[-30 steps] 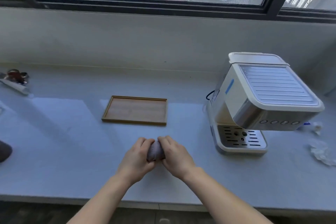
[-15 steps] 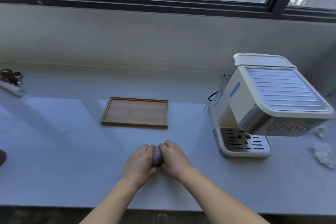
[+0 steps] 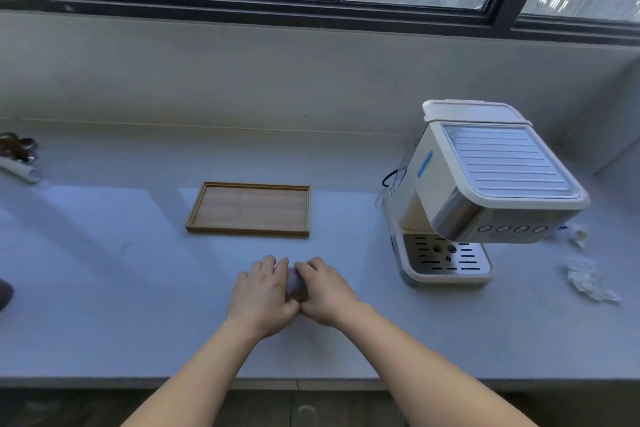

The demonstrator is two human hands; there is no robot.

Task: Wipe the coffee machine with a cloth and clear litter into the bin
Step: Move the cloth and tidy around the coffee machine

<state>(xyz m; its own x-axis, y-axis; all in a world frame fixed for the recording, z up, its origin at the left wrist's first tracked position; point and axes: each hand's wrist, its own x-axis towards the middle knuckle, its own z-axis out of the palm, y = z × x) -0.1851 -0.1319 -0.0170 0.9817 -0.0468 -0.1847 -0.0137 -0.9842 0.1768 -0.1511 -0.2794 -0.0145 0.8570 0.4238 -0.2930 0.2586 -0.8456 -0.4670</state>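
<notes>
A small bunched greyish cloth (image 3: 295,284) is pressed between my two hands on the white counter (image 3: 104,288). My left hand (image 3: 262,295) grips it from the left and my right hand (image 3: 327,291) from the right, so most of the cloth is hidden. The cream coffee machine (image 3: 485,191) stands to the right, with its drip tray facing me. Crumpled clear litter (image 3: 587,279) lies right of the machine, and a smaller scrap (image 3: 577,234) sits just behind it. No bin is in view.
An empty wooden tray (image 3: 248,209) lies just beyond my hands. Scissors and a white tube (image 3: 17,158) sit at the far left. A dark object (image 3: 5,293) shows at the left edge. The wall and window sill run behind the counter.
Both hands stay clamped on the cloth at the same spot. My view has shifted slightly, so the machine sits a little lower and further right in the frame.
</notes>
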